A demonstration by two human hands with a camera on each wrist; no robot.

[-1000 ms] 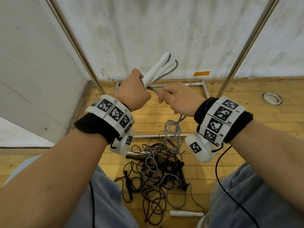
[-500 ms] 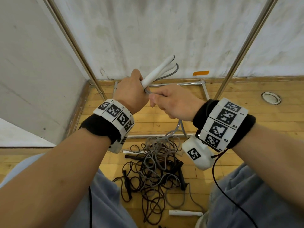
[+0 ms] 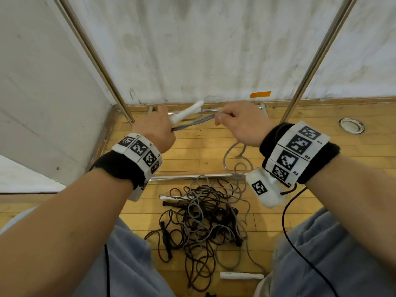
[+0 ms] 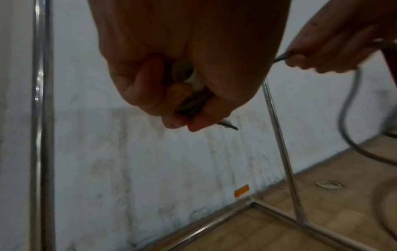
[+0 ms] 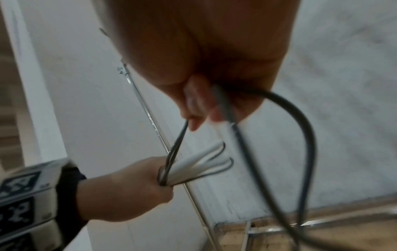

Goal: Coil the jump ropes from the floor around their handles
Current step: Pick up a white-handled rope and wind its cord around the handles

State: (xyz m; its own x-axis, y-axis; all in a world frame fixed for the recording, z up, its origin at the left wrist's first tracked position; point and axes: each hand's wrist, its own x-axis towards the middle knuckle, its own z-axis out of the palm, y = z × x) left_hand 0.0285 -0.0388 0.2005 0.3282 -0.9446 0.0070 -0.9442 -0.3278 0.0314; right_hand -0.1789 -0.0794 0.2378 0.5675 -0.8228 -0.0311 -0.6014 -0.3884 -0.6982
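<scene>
My left hand [image 3: 158, 127] grips two white jump-rope handles [image 3: 186, 112] together with loops of their grey rope [image 3: 192, 124]. The handles [image 5: 199, 163] point up and to the right, out of the fist. My right hand [image 3: 237, 121] pinches the same grey rope [image 5: 227, 110] a short way to the right, and the strand runs taut between both hands. From the right hand the rope [image 3: 233, 159] hangs in loose curls down to a tangled pile of grey and black ropes [image 3: 203, 224] on the wooden floor. In the left wrist view the fist [image 4: 184, 95] is closed round handle and rope.
A metal frame stands against the white wall, with two slanted poles [image 3: 94, 58] [image 3: 317, 58] and a floor bar [image 3: 192, 176]. A loose white handle [image 3: 242, 275] lies near my right knee. Black handles [image 3: 165, 239] sit in the pile. A round floor fitting [image 3: 351, 126] is at right.
Both hands have dropped lower and moved apart. The right hand has pulled the grey rope out to the right, stretching a strand between the hands. The handles now tilt flatter.
</scene>
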